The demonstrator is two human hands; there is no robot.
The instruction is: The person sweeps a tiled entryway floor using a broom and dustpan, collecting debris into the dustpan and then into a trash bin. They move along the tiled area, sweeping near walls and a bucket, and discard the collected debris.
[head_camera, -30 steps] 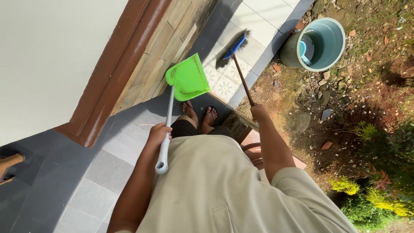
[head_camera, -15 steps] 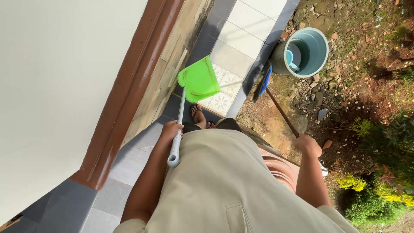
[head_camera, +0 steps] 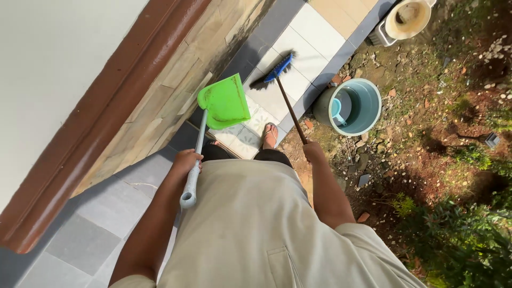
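Now broom (head_camera: 279,85) back over tiles, off dirt.

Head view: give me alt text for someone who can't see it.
Seen from above, a person's left hand grips a green dustpan by its long grey handle, and the right hand holds a broom with its blue head on the pale tiles. A teal bucket stands on the dirt to the right.

dustpans: 1 green dustpan (head_camera: 225,101) | brooms: 1 blue-headed broom (head_camera: 278,72) | buckets: 1 teal bucket (head_camera: 354,106) | scoops: 1 | pale pots: 1 pale pot (head_camera: 408,17) | hands: 2
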